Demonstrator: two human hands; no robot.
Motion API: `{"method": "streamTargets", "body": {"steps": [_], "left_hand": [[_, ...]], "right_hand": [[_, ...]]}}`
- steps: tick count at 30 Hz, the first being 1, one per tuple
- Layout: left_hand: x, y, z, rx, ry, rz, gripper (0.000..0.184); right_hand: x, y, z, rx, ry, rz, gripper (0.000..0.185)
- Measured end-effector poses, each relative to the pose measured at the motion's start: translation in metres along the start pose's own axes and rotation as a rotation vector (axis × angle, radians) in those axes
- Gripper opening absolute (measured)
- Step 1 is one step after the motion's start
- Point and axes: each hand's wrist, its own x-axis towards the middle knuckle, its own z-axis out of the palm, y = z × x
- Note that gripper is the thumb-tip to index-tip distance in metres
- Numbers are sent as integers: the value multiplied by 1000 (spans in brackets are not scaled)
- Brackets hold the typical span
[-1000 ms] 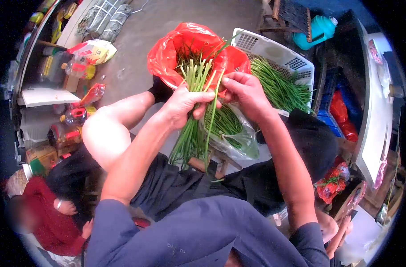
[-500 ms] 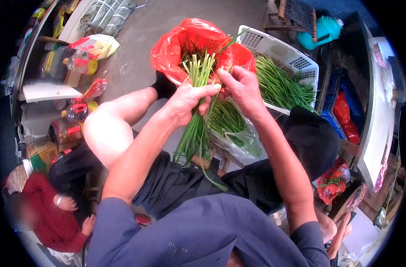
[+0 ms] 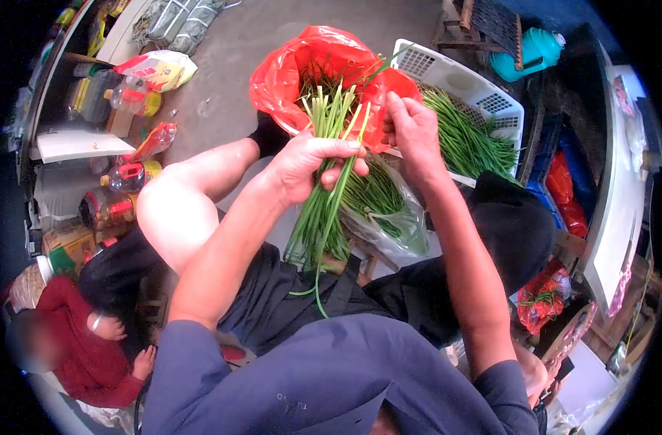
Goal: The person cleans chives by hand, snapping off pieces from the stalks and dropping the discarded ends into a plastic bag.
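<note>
My left hand [image 3: 313, 163] is closed round a bunch of garlic chives [image 3: 323, 217], with the thumb across the stems. Their pale cut ends point up and away from me, and the green leaves hang down over my lap. A few stems stand apart at the right side of the bunch. To the right, my right hand [image 3: 416, 134] is held up with its fingers curled together; whatever may be between them is hidden. It is beside the rim of a red plastic bag [image 3: 273, 90], which stands open with green scraps inside. A clear plastic bag [image 3: 407, 235] of more chives lies below the hands.
A white plastic basket [image 3: 465, 76] with long green stalks is at the right. Beyond it are a turquoise jug [image 3: 527, 54] and a wooden stool [image 3: 483, 29]. Bottles [image 3: 131, 174] line the left side. A person in a red sweater [image 3: 84, 348] sits at the lower left.
My right hand has moved away from the bunch, up and to the right. The left hand keeps its hold, and a few stems at its right side now stand apart.
</note>
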Motion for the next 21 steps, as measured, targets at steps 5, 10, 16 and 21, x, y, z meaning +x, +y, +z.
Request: {"method": "streamTargets", "body": {"steps": [5, 10, 16, 21], "left_hand": [[4, 0, -4, -33, 24, 11, 18], [3, 3, 1, -26, 50, 34, 19], [3, 3, -4, 50, 57, 35, 18], [0, 7, -8, 53, 5, 22, 17]], "right_hand": [[0, 4, 3, 88, -51, -5, 34], [-15, -18, 19, 79, -183, 34, 32], [-6, 1, 23, -271, -73, -318, 32], [8, 19, 14, -238, 4, -205, 35]]}}
